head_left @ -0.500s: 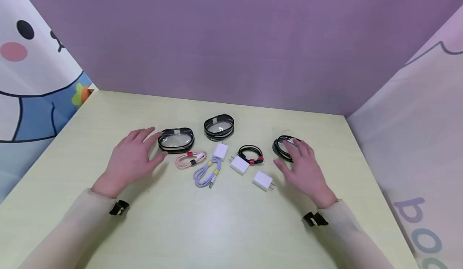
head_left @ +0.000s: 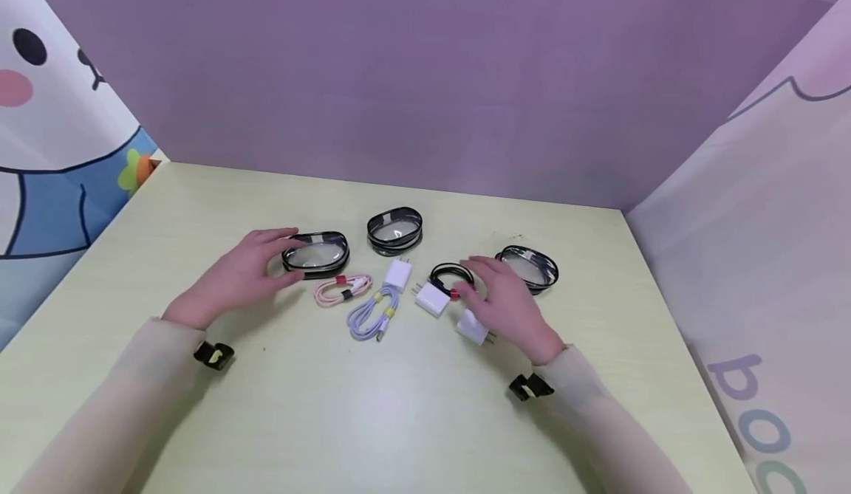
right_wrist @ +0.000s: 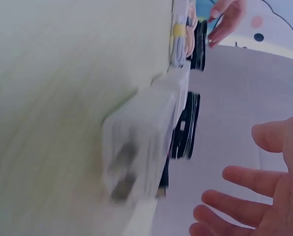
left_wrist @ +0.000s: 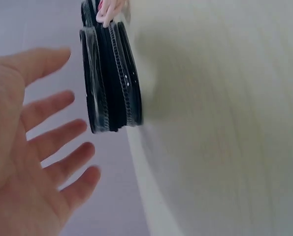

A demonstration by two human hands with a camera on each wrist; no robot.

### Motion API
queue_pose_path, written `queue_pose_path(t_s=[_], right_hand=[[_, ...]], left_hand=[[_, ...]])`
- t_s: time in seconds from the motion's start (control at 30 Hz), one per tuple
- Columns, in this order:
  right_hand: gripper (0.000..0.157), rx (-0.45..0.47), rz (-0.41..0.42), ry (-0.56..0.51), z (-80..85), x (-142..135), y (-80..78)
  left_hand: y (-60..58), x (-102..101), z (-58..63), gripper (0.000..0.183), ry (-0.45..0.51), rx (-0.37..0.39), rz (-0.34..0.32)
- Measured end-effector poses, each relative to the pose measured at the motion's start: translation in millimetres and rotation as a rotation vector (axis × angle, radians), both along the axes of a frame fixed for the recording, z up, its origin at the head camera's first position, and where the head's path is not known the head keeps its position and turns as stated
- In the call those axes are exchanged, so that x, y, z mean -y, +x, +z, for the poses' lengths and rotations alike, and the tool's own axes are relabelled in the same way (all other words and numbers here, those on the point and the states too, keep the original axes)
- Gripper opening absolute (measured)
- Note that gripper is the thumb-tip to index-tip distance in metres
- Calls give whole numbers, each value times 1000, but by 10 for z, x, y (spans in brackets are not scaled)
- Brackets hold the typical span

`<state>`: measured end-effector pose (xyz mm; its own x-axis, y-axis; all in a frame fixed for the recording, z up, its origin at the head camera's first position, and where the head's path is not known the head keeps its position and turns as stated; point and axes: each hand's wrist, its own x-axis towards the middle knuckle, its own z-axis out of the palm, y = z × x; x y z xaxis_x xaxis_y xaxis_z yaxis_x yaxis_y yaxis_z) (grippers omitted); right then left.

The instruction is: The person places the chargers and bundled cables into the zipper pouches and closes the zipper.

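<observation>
My left hand [head_left: 236, 280] is beside a clear oval zip pouch with black edges [head_left: 326, 255], thumb and fingers spread at its left end. In the left wrist view its fingers are apart, with the zipped side of the pouch [left_wrist: 114, 83] in front of them. Above a white plug charger [head_left: 470, 327] hovers my right hand [head_left: 508, 309], its fingers reaching over a coiled black cable [head_left: 442, 268] with red ties. The right wrist view shows that hand's fingers loosely spread, nothing between them, and the charger [right_wrist: 136, 142] close to the camera.
Another clear pouch [head_left: 395, 232] stands at the back middle, a third [head_left: 532, 265] behind my right hand. Between the hands lie a pink cable [head_left: 324, 300], a lilac cable [head_left: 359, 317] and two more white chargers [head_left: 432, 300]. A purple wall [head_left: 425, 80] borders the table's back.
My right hand has moved left, away from the right pouch, to over the charger and black cable. My left hand's fingers have come slightly closer around the left pouch's end.
</observation>
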<state>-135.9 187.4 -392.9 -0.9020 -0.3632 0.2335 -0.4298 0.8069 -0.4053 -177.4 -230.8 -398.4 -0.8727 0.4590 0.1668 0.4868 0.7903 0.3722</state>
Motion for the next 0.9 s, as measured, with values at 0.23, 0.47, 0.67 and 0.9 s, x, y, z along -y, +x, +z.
queue_pose_path(t_s=[0.23,0.47,0.67,0.9], right_hand=[[42,61,33,-67,-42,249,-80],[37,109,132,-159,-16,512,-95],[36,99,186,-169,-56,688,-154],[36,151,256,-189,-74,883,-220]], left_hand=[[-83,73,-43,54,86,126,-38],[-151,149,-96,54,132,144,-38],[-181,161,-107,52,151,141,-39],[-196,152,-80,47,163,134,-50]])
